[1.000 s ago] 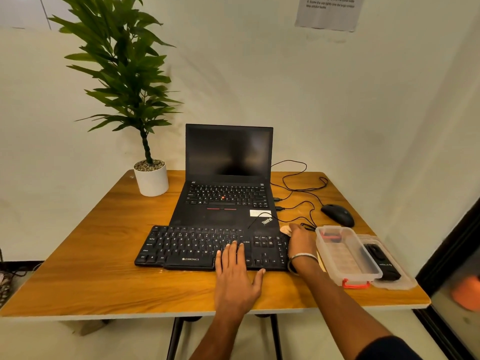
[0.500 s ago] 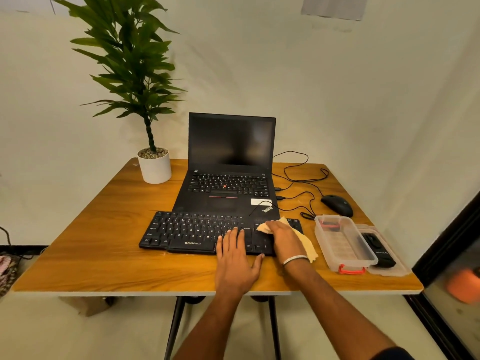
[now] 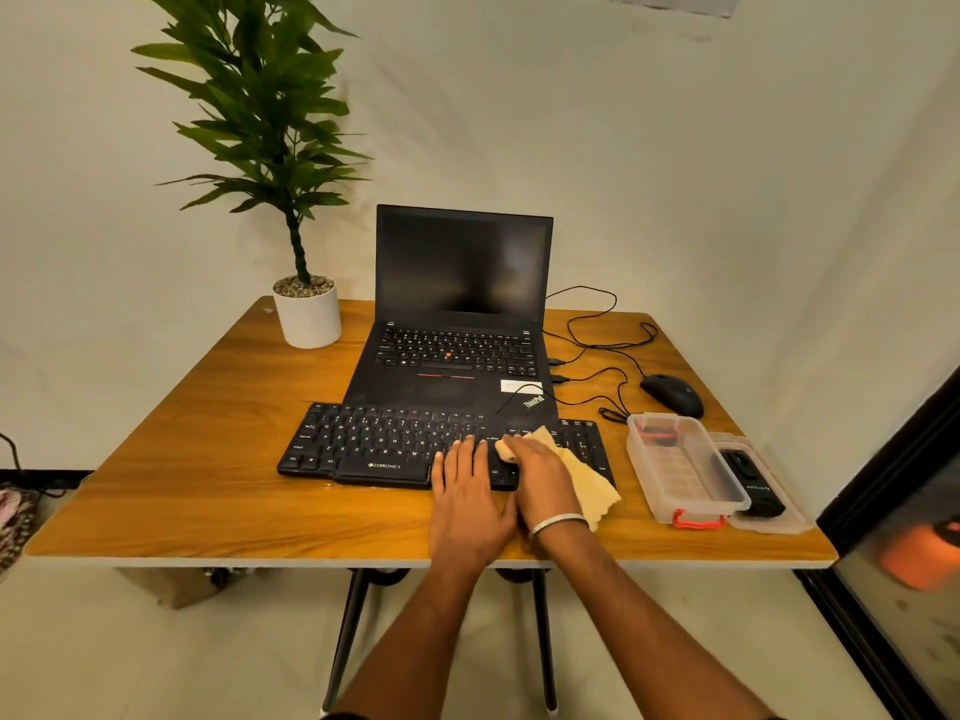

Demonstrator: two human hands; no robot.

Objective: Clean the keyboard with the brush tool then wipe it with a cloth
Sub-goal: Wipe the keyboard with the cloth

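I have my right hand [image 3: 540,472] pressing the soft, limp yellow cloth [image 3: 587,478] flat onto the right end of the keyboard [image 3: 384,444], fingers together over the bunched part, best gripped there, while my left hand [image 3: 467,491] lies flat, steadying the light board on the tabletop [image 3: 208,459].

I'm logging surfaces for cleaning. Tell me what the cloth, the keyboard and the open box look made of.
Cloth: soft pale-yellow fabric, maybe microfibre; it drapes limply and has a zigzag edge.
Keyboard: black plastic, seemingly matte, with printed white legends.
Open box: clear, glossy hard plastic; the table shows through it, and it has red clips.
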